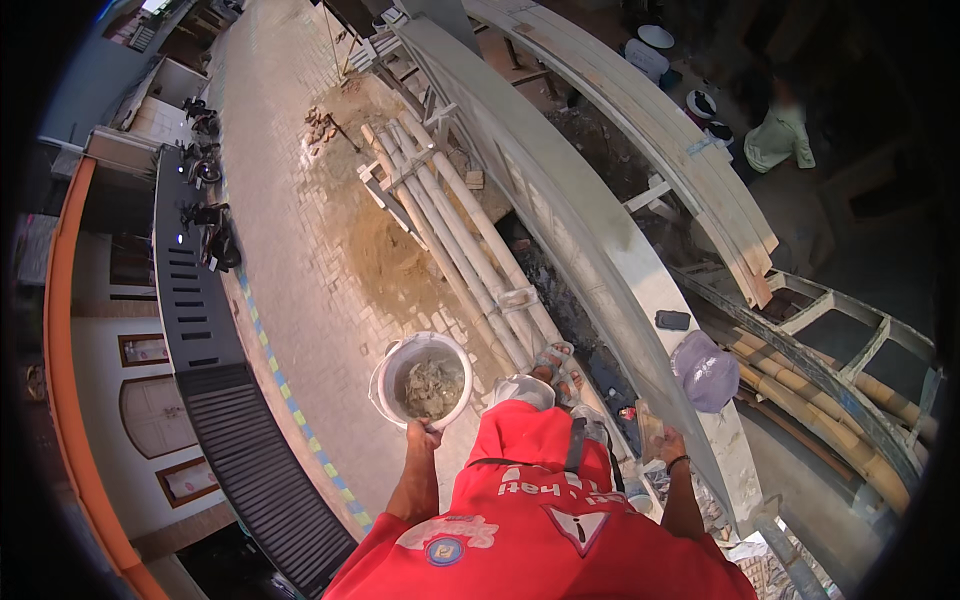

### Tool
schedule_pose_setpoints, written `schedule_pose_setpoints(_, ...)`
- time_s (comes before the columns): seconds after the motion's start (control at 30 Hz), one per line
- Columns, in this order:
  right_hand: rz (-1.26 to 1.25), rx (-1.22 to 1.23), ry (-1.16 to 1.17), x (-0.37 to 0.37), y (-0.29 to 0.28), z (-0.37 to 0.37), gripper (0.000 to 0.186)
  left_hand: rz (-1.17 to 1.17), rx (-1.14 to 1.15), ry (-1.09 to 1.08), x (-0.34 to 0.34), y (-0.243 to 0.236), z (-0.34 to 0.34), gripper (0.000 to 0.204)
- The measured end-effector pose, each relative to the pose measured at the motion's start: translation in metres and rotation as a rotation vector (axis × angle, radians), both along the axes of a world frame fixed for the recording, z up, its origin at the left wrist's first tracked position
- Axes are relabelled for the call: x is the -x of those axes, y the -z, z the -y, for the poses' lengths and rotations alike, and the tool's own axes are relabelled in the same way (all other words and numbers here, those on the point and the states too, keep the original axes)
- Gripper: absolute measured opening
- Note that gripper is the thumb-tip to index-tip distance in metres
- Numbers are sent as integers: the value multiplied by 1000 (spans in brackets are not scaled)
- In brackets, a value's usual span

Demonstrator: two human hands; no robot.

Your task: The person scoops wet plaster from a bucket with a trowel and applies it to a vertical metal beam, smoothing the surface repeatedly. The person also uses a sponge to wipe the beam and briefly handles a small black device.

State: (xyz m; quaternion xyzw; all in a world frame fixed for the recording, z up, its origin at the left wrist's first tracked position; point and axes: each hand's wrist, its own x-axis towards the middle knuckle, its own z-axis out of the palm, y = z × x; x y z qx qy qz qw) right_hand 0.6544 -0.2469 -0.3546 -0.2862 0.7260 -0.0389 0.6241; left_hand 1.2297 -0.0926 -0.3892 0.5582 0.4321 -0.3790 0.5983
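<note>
My left hand (pixel 424 433) grips the rim of a white bucket (pixel 388 362) and holds it out over the drop to the street. Grey mortar lumps lie in the bucket. My right hand (pixel 668 444) is closed on a small flat wooden board (pixel 649 427) beside the long pale concrete ledge (pixel 600 250). A dark band circles the right wrist. My red shirt fills the lower middle of the view. My sandalled foot (pixel 556 364) stands on bamboo poles (pixel 455 220) just past the bucket.
A black phone (pixel 672 320) and a purple cap (pixel 705 372) lie on the ledge. Far below are a brick-paved street (pixel 280 180), a sand pile (pixel 385 255) and parked motorbikes (pixel 203 165). Another person in a light shirt (pixel 780 135) crouches at the upper right near curved timber formwork (pixel 680 150).
</note>
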Motion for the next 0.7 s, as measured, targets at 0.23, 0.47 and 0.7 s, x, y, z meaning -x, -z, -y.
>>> schedule_pose_setpoints(0.23, -156, -93, 125, 57, 55, -67, 48, -85, 25, -18, -3, 8, -7, 54)
schedule_pose_setpoints(0.47, -181, -157, 262, 59, 65, -114, 57, -128, -193, 64, -12, 25, -21, 42)
schedule_pose_setpoints(0.7, -237, -16, 40, 64, 130, -119, 55, -235, -223, 74, -53, 50, -1, 36)
